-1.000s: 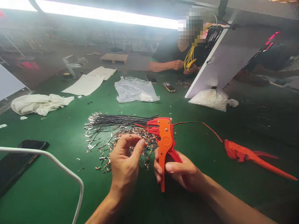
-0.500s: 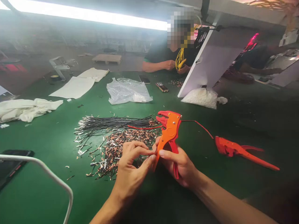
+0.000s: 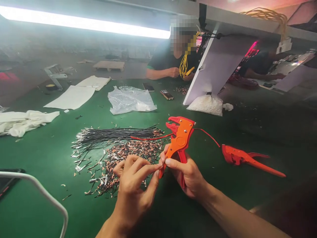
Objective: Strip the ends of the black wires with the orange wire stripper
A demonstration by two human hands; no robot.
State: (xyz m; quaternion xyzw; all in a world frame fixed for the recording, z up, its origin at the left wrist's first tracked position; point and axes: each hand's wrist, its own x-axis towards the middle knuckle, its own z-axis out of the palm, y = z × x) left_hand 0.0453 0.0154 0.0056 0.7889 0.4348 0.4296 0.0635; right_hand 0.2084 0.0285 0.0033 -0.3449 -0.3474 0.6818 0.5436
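The right hand (image 3: 188,173), clamped on the stripper (image 3: 178,142), has tilted it toward the left hand (image 3: 135,188), whose pinched fingers (image 3: 151,168) now meet its handle.

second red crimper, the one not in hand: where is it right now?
In the head view the second red crimper lies flat on the green table, to the right of the right hand and its orange stripper, at the end of a red wire.

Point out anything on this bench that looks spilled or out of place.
Loose metal terminals lie scattered over the green table before the black wire bundle, some strays flung leftward. A second red tool lies apart, on its side.
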